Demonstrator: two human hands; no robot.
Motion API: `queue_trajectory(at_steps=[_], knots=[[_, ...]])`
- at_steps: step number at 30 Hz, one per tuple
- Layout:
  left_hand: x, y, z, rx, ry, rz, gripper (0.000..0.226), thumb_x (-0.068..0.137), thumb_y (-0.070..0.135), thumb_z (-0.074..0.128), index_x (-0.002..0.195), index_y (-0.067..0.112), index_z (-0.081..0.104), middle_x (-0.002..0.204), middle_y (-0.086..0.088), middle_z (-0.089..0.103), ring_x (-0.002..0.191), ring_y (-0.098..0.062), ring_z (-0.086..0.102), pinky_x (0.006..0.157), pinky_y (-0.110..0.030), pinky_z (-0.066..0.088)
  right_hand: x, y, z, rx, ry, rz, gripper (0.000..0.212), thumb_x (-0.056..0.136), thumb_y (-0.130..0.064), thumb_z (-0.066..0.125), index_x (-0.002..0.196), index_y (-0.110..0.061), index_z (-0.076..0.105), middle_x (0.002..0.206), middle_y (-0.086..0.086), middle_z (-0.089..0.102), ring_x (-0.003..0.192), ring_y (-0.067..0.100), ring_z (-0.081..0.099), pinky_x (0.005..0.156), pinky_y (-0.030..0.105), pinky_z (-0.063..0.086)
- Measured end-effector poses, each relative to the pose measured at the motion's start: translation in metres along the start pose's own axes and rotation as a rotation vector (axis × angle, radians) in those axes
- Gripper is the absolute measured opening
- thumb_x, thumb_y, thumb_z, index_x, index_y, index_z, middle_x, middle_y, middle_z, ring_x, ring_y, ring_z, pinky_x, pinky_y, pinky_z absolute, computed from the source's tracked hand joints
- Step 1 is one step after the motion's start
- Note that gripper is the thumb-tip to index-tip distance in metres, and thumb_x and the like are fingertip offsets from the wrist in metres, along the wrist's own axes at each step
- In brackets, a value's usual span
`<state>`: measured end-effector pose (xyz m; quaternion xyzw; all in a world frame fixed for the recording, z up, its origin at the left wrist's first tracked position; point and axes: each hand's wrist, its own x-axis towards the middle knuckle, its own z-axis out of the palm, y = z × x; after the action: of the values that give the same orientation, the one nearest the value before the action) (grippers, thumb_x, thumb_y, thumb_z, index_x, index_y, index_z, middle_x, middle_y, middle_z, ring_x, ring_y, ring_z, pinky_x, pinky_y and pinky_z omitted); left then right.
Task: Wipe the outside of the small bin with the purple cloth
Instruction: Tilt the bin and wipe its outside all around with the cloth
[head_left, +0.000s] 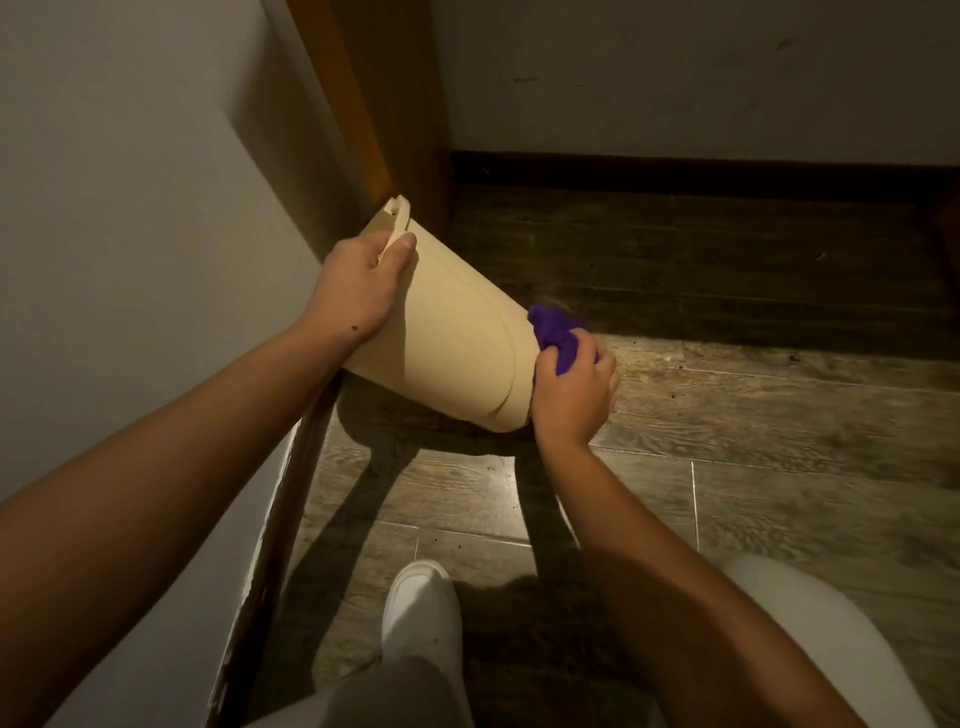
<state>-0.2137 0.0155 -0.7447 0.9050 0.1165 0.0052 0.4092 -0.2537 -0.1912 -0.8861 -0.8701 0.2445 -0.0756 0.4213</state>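
The small cream plastic bin (452, 332) is held off the floor, tipped on its side with its rim to the upper left and its base to the lower right. My left hand (358, 286) grips the rim, thumb on the outer wall. A bunched purple cloth (556, 335) is pressed against the bin's base end, and my right hand (571, 389) is closed around it. The inside of the bin is hidden.
A white wall (130, 234) with a dark skirting board runs along the left. A wooden door frame (374, 104) stands behind the bin, another white wall beyond it. Wood-look floor tiles (753, 441) spread to the right. My white shoe (421, 608) is below.
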Motion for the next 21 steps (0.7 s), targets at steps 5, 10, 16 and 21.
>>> queue_trajectory(at_steps=[5,10,16,21], knots=[[0.002,0.004,-0.001,0.038,-0.001,-0.006,0.050,0.106,0.050,0.037,0.132,0.017,0.064,0.114,0.002,0.062,0.091,-0.014,0.057,0.075,-0.032,0.042,-0.047,0.009,0.004,-0.023,-0.021,-0.030,0.044,0.093,-0.041,0.061,0.134,-0.028,0.052,0.128,0.009,0.052,0.114,0.024,0.053,0.081,0.036,0.048],[0.010,0.016,-0.002,0.083,0.024,-0.072,0.056,0.106,0.050,0.034,0.140,0.011,0.056,0.134,-0.010,0.061,0.118,-0.032,0.058,0.096,-0.047,0.049,-0.103,0.025,0.015,-0.148,-0.376,-0.141,0.043,0.093,-0.041,0.066,0.132,-0.032,0.049,0.124,0.002,0.053,0.105,0.021,0.060,0.084,0.034,0.052],[0.006,-0.001,0.001,0.036,0.119,-0.259,0.047,0.108,0.042,0.037,0.116,0.006,0.067,0.097,-0.007,0.062,0.092,-0.023,0.057,0.076,-0.035,0.041,-0.111,0.036,0.001,-0.136,-0.500,0.029,0.032,0.092,-0.047,0.061,0.120,-0.032,0.064,0.111,0.000,0.067,0.097,0.023,0.067,0.084,0.035,0.053],[0.009,0.010,-0.006,0.015,0.130,-0.243,0.046,0.108,0.041,0.037,0.114,0.006,0.066,0.103,-0.009,0.062,0.094,-0.024,0.058,0.075,-0.034,0.041,-0.070,0.003,-0.040,-0.219,-0.490,-0.021,0.036,0.085,-0.062,0.050,0.086,-0.029,0.063,0.084,-0.008,0.065,0.072,0.010,0.059,0.062,0.028,0.043]])
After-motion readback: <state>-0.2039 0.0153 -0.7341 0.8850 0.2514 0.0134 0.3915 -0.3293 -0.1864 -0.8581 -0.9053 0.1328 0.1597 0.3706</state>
